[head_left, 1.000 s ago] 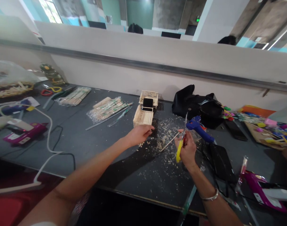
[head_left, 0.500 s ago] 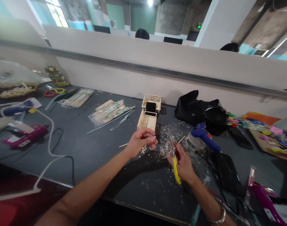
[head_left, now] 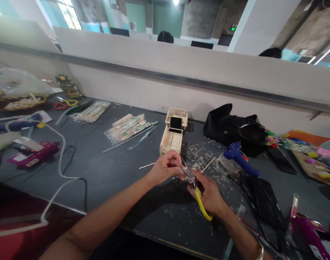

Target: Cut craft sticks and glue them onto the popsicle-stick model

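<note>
My right hand point(head_left: 208, 193) is closed around yellow-handled scissors point(head_left: 199, 204), their metal blades pointing up and left. The blade tips reach the fingers of my left hand point(head_left: 167, 168), which are pinched together; whatever lies between them is too small to make out. Just beyond my left hand stands a small bed-like model point(head_left: 172, 141) built of pale wooden sticks, with a black panel point(head_left: 175, 124) in it. A loose wooden stick point(head_left: 147, 166) lies left of my left hand, and another stick point(head_left: 209, 164) lies beyond my right hand.
Wood crumbs point(head_left: 199, 155) litter the dark table. Left are bagged sticks point(head_left: 129, 128), a purple glue gun point(head_left: 35, 153) with a white cable point(head_left: 63, 155), and other scissors point(head_left: 66, 104). Right are a black bag point(head_left: 229, 124), a blue glue gun point(head_left: 240, 159) and a black phone point(head_left: 282, 160).
My hands have come together: the scissors, earlier apart from my left hand, now have their blades at its fingertips. The view has shifted slightly.
</note>
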Tool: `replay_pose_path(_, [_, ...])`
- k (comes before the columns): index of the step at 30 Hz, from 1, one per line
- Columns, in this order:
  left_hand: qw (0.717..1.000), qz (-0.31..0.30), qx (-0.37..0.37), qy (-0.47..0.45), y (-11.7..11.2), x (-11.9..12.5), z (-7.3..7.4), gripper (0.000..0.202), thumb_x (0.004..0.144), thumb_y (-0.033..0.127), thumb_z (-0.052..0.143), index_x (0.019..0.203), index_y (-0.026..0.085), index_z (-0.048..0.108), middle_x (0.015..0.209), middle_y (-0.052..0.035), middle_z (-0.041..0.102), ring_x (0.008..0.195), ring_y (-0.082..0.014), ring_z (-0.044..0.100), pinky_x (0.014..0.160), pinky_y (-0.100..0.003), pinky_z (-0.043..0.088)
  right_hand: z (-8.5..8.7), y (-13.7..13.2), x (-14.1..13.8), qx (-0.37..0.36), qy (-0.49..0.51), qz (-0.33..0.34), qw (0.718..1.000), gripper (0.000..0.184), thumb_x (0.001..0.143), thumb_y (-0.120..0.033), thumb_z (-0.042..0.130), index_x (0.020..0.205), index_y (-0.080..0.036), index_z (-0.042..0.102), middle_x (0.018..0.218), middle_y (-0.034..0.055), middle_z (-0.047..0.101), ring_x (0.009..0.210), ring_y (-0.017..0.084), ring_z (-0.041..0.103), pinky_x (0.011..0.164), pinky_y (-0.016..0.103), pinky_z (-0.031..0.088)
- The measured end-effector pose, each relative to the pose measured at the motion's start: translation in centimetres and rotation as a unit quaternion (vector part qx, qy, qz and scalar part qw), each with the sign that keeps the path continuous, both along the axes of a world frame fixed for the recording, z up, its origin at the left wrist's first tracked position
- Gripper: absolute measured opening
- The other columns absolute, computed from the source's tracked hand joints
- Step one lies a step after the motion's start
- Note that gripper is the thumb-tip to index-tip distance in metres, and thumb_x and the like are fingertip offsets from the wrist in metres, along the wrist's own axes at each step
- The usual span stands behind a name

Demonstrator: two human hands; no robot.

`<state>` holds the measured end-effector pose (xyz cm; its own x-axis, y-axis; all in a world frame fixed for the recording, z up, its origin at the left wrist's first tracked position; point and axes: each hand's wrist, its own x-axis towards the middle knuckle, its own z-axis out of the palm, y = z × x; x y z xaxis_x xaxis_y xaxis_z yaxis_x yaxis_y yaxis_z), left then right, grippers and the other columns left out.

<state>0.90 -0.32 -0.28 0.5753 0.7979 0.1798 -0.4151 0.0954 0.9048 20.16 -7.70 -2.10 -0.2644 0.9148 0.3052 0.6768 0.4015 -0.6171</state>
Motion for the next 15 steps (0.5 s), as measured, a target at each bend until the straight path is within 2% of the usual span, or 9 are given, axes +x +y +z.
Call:
replay_pose_path(5, [1.000, 0.009, -0.008, -0.005, -0.18, 0.23, -0.13, 0.045, 0.065, 0.038, 0.085, 0.074, 0.017, 0.046, 0.063, 0.0031, 0.067, 0.052, -0.0141, 0.068, 0.053, -0.024, 0.055, -0.41, -0.15, 0.06, -0.004, 0.003, -0.008, 1.000, 0.039, 0.083, -0.027, 0.057, 0.121, -0.019, 0.064, 0.073, 0.0012, 0.069, 0.056, 0.015, 0.059, 0.057, 0.025, 0.048])
replay_pose_path(9, [1.000, 0.016, -0.020, -0.013, -0.04, 0.46, -0.58, 0.044, 0.063, 0.035, 0.087, 0.076, 0.017, 0.049, 0.064, 0.0035, 0.066, 0.054, -0.0126, 0.065, 0.055, -0.024, 0.053, -0.62, -0.32, 0.04, -0.028, 0.031, -0.003, 0.999, 0.037, 0.084, -0.029, 0.055, 0.119, -0.018, 0.064, 0.064, -0.0018, 0.062, 0.051, 0.013, 0.052, 0.052, 0.023, 0.044])
replay_pose_path(12, [0.999, 0.030, 0.010, -0.041, 0.37, 0.42, -0.81, 0.043, 0.057, 0.033, 0.091, 0.081, 0.016, 0.060, 0.074, 0.0011, 0.066, 0.063, -0.0109, 0.062, 0.061, -0.023, 0.051, -0.42, -0.41, 0.06, -0.042, 0.061, -0.002, 0.997, 0.033, 0.083, -0.032, 0.057, 0.111, -0.017, 0.066, 0.060, -0.0033, 0.056, 0.050, 0.012, 0.048, 0.050, 0.023, 0.041])
replay_pose_path(15, [0.997, 0.032, 0.061, -0.045, 0.75, 0.21, -0.79, 0.045, 0.060, 0.038, 0.089, 0.096, 0.017, 0.072, 0.086, -0.0020, 0.064, 0.074, -0.0110, 0.057, 0.068, -0.024, 0.048, -0.04, -0.50, 0.14, -0.071, 0.074, 0.006, 0.995, 0.034, 0.083, -0.036, 0.059, 0.110, -0.016, 0.066, 0.059, -0.0045, 0.052, 0.050, 0.011, 0.046, 0.049, 0.022, 0.040])
